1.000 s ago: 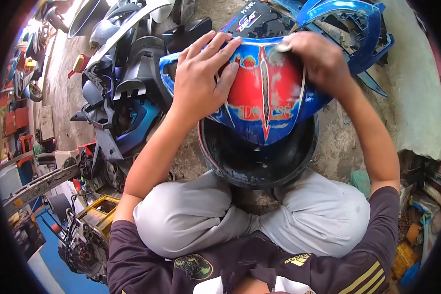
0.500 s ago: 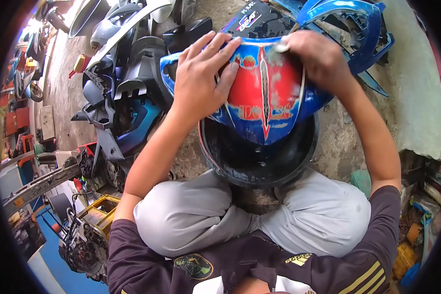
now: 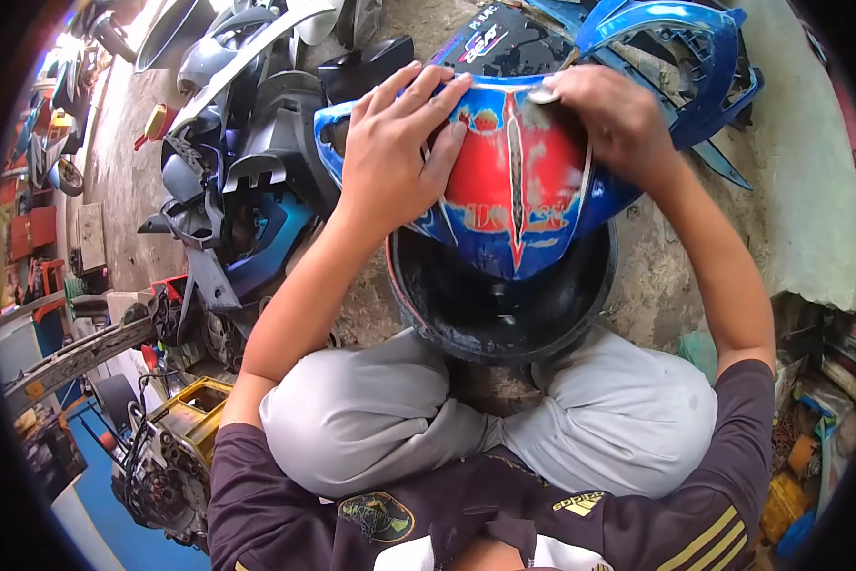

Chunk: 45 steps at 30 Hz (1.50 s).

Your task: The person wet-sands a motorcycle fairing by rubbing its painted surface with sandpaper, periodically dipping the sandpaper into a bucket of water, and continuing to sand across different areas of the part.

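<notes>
A blue and red motorcycle fairing panel (image 3: 542, 176), its paint worn through in patches, rests across a round black basin (image 3: 504, 333) between my knees. My left hand (image 3: 395, 143) lies on the panel's left side, fingers stretched toward the upper edge and thumb apart on the red area. Near the upper right edge, my right hand (image 3: 623, 119) is closed, pinching a small whitish piece (image 3: 543, 94) against the painted surface. Motion blurs this hand slightly, and most of the piece is hidden under its fingers.
Blue fairing parts (image 3: 676, 57) lie at the upper right, beside a black panel (image 3: 504, 43) marked BEAT. Dark body parts (image 3: 276, 143) are piled on the left. An engine (image 3: 166, 485) sits at lower left. A pale slab (image 3: 814, 190) runs along the right.
My right hand has shifted slightly over the panel with the whitish piece. The panel and my left hand have moved a tiny bit to the right.
</notes>
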Tool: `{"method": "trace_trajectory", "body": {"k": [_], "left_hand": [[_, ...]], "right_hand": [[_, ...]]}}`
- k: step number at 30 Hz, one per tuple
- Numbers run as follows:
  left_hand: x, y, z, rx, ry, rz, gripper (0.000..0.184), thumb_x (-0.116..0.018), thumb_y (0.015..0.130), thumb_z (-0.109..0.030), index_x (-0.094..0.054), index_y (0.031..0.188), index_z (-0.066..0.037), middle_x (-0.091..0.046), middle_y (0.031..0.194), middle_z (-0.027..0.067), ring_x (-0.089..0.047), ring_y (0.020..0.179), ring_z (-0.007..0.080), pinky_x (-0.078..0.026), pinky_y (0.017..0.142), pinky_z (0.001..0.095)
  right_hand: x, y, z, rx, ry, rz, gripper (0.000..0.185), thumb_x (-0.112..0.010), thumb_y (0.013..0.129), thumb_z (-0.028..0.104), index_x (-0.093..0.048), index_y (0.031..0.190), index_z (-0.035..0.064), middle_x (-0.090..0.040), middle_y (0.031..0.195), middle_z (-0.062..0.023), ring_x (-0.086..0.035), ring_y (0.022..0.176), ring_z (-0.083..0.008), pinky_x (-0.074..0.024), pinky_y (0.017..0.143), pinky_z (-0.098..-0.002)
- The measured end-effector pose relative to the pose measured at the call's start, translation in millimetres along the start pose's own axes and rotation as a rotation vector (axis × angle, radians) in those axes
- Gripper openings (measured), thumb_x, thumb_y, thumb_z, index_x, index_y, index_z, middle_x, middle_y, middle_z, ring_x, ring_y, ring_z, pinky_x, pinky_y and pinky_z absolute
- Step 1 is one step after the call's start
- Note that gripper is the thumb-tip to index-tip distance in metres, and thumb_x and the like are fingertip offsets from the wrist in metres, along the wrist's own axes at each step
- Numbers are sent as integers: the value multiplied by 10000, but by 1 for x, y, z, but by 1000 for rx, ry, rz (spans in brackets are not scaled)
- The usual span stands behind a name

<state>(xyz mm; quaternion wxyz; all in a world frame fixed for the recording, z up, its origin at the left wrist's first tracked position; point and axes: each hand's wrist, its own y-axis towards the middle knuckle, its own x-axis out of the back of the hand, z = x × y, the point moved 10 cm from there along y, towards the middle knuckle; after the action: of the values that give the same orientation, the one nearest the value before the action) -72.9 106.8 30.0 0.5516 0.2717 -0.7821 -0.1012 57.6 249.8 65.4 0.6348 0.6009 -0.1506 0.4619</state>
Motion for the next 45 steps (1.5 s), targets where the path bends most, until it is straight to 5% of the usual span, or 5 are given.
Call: {"method": "trace_trajectory", "body": {"k": [8, 19, 23, 33, 45], "left_hand": [[2, -8, -5, 8, -10, 12, 468, -696, 995, -263, -748, 1448, -154, -702, 1489, 99, -580, 1460, 392, -396, 1215, 548], [4, -3, -5, 2, 5, -7, 458, -686, 1001, -268, -751, 1438, -145, -706, 1484, 98, -581, 1459, 385, -396, 1218, 552], [0, -5, -2, 13, -11, 12, 455, -686, 1005, -268, -751, 1437, -140, -703, 1490, 95, -579, 1458, 380, -395, 1219, 544], [2, -3, -7, 7, 8, -3, 443, -688, 1010, -259, -762, 1429, -138, -717, 1478, 110, -593, 1449, 389, -401, 1216, 563], [-1, -1, -1, 14, -13, 11, 459, -679, 1012, -265, -750, 1450, -147, -707, 1490, 109, -570, 1476, 384, -388, 1225, 560]], "right_hand": [[-6, -15, -28, -80, -96, 77, 227, -761, 927, 47, -767, 1151, 89, -811, 1183, -113, -790, 1156, -304, -654, 1011, -452], [-17, -2, 64, 169, -66, 122, 213, -753, 936, 141, -747, 1138, 74, -795, 1124, -119, -788, 1080, -312, -645, 984, -444], [-3, -9, -2, 34, -195, 73, 233, -753, 946, 121, -767, 1175, 82, -799, 1126, -127, -790, 1094, -312, -644, 1003, -446], [-15, 1, 54, 119, -19, 74, 229, -751, 931, 37, -749, 1156, 78, -799, 1115, -131, -799, 1056, -330, -658, 961, -456], [-10, -6, 1, -12, -62, 82, 212, -732, 942, 23, -723, 1154, 35, -807, 1190, -149, -789, 1153, -355, -637, 1034, -482]]}}
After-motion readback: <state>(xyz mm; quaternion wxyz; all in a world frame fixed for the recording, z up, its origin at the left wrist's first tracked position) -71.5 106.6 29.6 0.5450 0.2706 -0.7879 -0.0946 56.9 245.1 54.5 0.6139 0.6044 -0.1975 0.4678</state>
